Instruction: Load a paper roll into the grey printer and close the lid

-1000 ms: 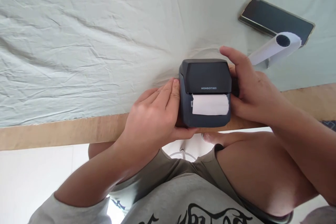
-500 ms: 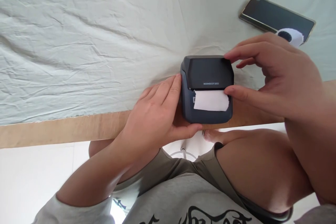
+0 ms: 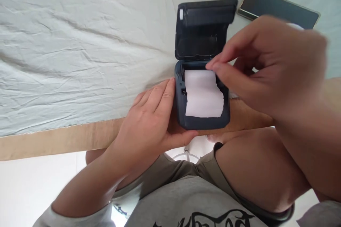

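Note:
A dark blue label printer (image 3: 203, 125) stands at the table edge with its black lid (image 3: 204, 40) swung up. White paper (image 3: 204, 95) with a ragged right edge lies across its open compartment. My left hand (image 3: 149, 117) grips the printer's near left corner, fingers along the left side and thumb at the front. Over the compartment's far right part, my right hand (image 3: 269, 64) has thumb and forefinger pinched together beside the paper's far edge. Whatever lies between those fingertips is hidden, and the hand is partly blurred.
Beyond my right hand a smartphone (image 3: 279, 7) lies on the pale, wrinkled cloth (image 3: 93, 42). A white object (image 3: 295, 26) shows partly behind that hand, near the phone. The wooden table edge (image 3: 61, 136) runs along the front, above my legs.
The printer's lid has gone from closed to raised, uncovering the paper inside. My right hand has moved from the lid's right side to the compartment, its fingers now pinched.

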